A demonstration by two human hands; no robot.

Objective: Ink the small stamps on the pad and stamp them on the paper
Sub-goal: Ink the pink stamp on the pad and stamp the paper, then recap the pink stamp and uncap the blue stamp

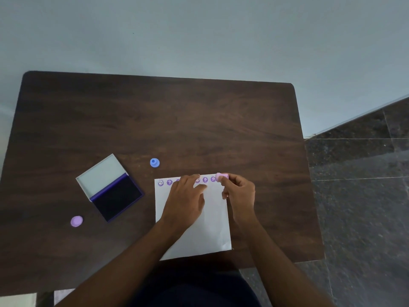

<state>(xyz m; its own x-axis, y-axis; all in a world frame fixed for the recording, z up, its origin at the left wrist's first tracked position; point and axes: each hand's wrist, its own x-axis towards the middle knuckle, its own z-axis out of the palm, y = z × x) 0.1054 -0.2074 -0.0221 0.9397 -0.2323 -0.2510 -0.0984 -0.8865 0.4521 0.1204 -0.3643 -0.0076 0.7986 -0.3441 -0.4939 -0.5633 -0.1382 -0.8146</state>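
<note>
A white paper [210, 227] lies on the dark wooden table [155, 120], with a row of several purple stamped faces along its top edge. My right hand [240, 193] holds a small pink stamp [222, 177] at the paper's top right corner, at the end of that row. My left hand [187, 200] rests flat on the paper with fingers spread, covering part of the row. The open ink pad [116, 198] with its dark purple surface and pale lid sits left of the paper. A blue stamp [154, 162] stands above the paper's left corner. A purple stamp [76, 221] lies at far left.
The table's right edge runs close to the paper, with dark tiled floor [358, 196] beyond it. A pale wall [199, 36] stands behind the table. My lap in dark clothing shows below the near table edge.
</note>
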